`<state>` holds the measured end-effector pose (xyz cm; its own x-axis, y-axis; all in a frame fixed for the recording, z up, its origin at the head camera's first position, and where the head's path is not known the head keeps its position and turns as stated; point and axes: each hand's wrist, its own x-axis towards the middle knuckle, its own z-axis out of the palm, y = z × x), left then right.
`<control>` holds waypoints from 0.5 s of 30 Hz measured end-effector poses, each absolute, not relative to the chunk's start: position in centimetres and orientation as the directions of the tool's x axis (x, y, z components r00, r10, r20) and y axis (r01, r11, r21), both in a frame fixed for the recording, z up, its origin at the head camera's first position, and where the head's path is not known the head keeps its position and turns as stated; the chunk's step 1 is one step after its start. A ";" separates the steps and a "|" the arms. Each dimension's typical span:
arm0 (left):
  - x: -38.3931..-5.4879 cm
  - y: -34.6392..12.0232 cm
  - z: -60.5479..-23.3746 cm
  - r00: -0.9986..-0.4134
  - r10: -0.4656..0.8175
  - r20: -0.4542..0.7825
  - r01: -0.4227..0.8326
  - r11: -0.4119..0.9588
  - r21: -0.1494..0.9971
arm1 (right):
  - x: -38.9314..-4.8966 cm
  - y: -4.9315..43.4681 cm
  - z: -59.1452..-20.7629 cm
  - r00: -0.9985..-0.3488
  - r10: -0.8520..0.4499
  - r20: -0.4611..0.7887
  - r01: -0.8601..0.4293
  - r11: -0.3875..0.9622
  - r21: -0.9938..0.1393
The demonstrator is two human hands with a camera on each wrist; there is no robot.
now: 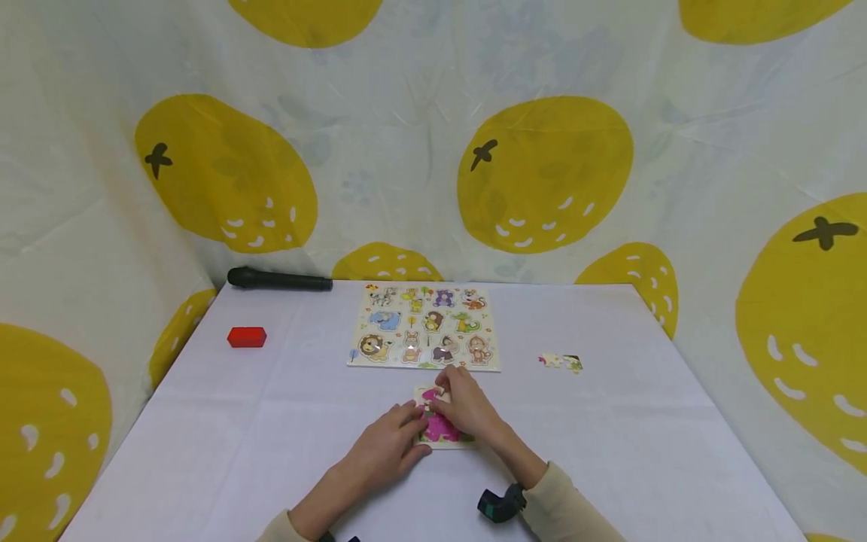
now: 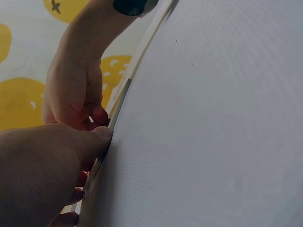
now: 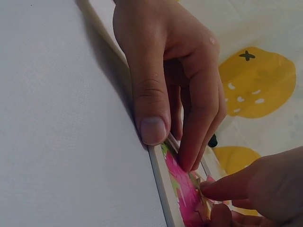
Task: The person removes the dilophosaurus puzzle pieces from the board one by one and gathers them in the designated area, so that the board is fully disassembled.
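Note:
A small jigsaw board [image 1: 443, 430] with a pink picture lies flat before me on the white table. My left hand [image 1: 387, 446] holds its near left corner, the thumb against the edge and the fingers on the left side. The right wrist view shows this left hand [image 3: 161, 66] coming in from the top. At the board's upper part my right hand [image 1: 469, 403] pinches a small puzzle piece [image 1: 439, 391] between thumb and fingers; the fingers partly cover it. In the right wrist view, the right hand's fingertips [image 3: 208, 189] meet the pink picture.
Behind the small board lies a larger animal puzzle board [image 1: 494, 342]. Two loose puzzle pieces [image 1: 551, 361] sit to the right. At the left are a red block [image 1: 247, 337] and, by the far edge, a black microphone [image 1: 279, 281]. A fruit-patterned curtain [image 1: 393, 165] hangs behind the table.

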<state>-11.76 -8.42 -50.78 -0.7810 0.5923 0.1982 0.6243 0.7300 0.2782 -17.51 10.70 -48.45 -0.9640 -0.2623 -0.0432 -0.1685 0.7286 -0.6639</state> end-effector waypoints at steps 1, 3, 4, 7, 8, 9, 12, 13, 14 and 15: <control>-11.8 -8.4 -50.8 -0.780 0.592 0.204 0.626 0.729 0.279 | -17.5 10.7 -48.4 -0.963 -0.266 -0.043 -0.169 0.719 -0.675; -11.8 -8.4 -50.8 -0.779 0.589 0.215 0.627 0.727 0.281 | -17.6 10.8 -48.3 -0.961 -0.272 -0.049 -0.161 0.697 -0.699; -11.8 -8.4 -50.9 -0.779 0.588 0.218 0.627 0.727 0.281 | -17.6 10.8 -48.3 -0.959 -0.277 -0.054 -0.158 0.686 -0.711; -11.9 -8.4 -50.9 -0.784 0.584 0.210 0.621 0.732 0.280 | -17.7 10.9 -48.2 -0.956 -0.285 -0.071 -0.143 0.664 -0.734; -11.9 -8.4 -50.9 -0.786 0.584 0.205 0.619 0.735 0.277 | -17.7 10.9 -48.2 -0.955 -0.288 -0.073 -0.143 0.659 -0.739; -11.9 -8.4 -50.9 -0.786 0.585 0.200 0.618 0.737 0.275 | -17.8 11.0 -48.2 -0.954 -0.293 -0.071 -0.145 0.653 -0.744; -12.0 -8.2 -50.8 -0.778 0.597 0.194 0.628 0.738 0.248 | -17.9 11.2 -48.2 -0.952 -0.300 -0.062 -0.149 0.631 -0.762; -12.0 -8.2 -50.8 -0.770 0.606 0.200 0.638 0.733 0.235 | -17.9 11.3 -48.1 -0.951 -0.303 -0.059 -0.150 0.620 -0.770; -12.0 -8.1 -50.8 -0.761 0.615 0.206 0.649 0.728 0.221 | -17.9 11.4 -48.1 -0.951 -0.304 -0.052 -0.153 0.611 -0.776; -12.0 -8.1 -50.7 -0.752 0.623 0.214 0.659 0.723 0.209 | -17.9 11.5 -48.1 -0.951 -0.304 -0.046 -0.155 0.604 -0.782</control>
<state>-12.02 -8.06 -50.73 -0.7520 0.6235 0.2139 0.6587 0.7230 0.2085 -17.94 11.52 -48.06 -0.9514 -0.3045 -0.0459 -0.1555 0.6037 -0.7819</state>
